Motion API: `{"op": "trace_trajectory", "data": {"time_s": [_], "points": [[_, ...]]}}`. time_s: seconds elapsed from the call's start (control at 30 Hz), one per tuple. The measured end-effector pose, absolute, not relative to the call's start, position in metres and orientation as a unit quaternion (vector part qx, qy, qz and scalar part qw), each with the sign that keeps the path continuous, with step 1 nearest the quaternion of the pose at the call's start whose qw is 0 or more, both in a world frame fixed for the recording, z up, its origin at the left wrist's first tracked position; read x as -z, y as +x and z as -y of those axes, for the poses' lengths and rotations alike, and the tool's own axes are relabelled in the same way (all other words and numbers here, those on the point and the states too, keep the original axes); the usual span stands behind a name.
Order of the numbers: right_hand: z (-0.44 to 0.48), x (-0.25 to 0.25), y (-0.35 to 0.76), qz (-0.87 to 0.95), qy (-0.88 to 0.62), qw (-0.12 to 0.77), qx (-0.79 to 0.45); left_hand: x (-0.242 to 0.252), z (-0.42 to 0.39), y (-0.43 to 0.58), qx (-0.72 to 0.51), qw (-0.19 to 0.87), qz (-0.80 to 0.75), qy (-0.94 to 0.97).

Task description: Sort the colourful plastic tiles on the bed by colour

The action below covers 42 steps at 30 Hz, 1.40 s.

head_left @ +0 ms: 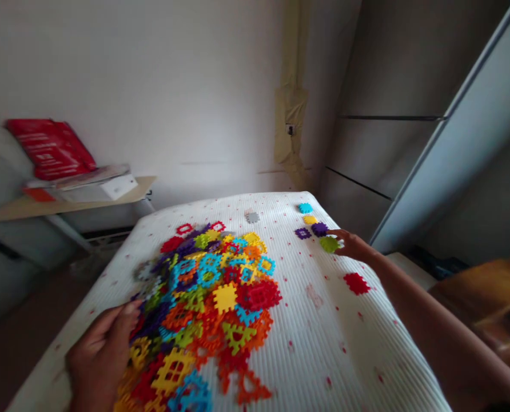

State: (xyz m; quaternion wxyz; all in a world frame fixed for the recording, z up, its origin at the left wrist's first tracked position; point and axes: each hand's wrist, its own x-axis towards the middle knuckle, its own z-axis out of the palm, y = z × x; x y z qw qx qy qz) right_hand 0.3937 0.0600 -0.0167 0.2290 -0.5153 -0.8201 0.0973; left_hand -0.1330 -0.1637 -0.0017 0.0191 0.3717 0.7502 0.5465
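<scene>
A large heap of plastic interlocking tiles (225,298) in many colours lies on the white, ribbed, dotted cover. My left hand (104,349) is at the heap's left edge, thumb and fingers pinched together; a dark purple bit shows at the fingertips, too blurred to make out. My right hand (349,245) reaches to the far right of the cover, its fingers closed at the edge of a green tile (329,245). Right by it are a solid purple tile (319,229), a purple window tile (302,233), a yellow tile (310,220) and a light blue tile (305,208).
A red tile (357,283) lies nearer on the right, and a grey tile (252,217) lies beyond the heap. A side table (146,186) at left bears a red bag (49,150) and a white box (118,186). A wardrobe (383,149) stands at right.
</scene>
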Motion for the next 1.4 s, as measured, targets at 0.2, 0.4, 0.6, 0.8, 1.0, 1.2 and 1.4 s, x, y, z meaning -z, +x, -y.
{"op": "trace_trajectory", "data": {"time_s": [0.2,0.4,0.6,0.8,1.0,1.2,1.4], "points": [[-0.057,0.018,0.406,0.826,-0.487,0.284,-0.016,0.001,0.165,-0.139,-0.525,0.022,-0.737,0.425],[0.006,0.009,0.327,0.874,-0.389,0.288,-0.033,0.012,0.163,-0.162,-0.399,-0.046,-0.797,0.452],[0.052,0.012,0.235,0.925,-0.281,0.245,-0.071,0.017,0.160,-0.163,-0.296,-0.050,-0.823,0.482],[0.051,0.023,0.214,0.913,-0.295,0.277,-0.047,0.017,0.157,-0.148,-0.206,-0.058,-0.841,0.496],[0.049,0.036,0.217,0.907,-0.295,0.297,-0.048,0.015,0.155,-0.142,-0.150,-0.062,-0.849,0.502],[0.049,0.037,0.217,0.905,-0.299,0.296,-0.067,0.013,0.155,-0.138,-0.126,-0.074,-0.851,0.505],[0.051,0.035,0.216,0.903,-0.303,0.296,-0.071,0.013,0.154,-0.136,-0.109,-0.075,-0.849,0.512]]}}
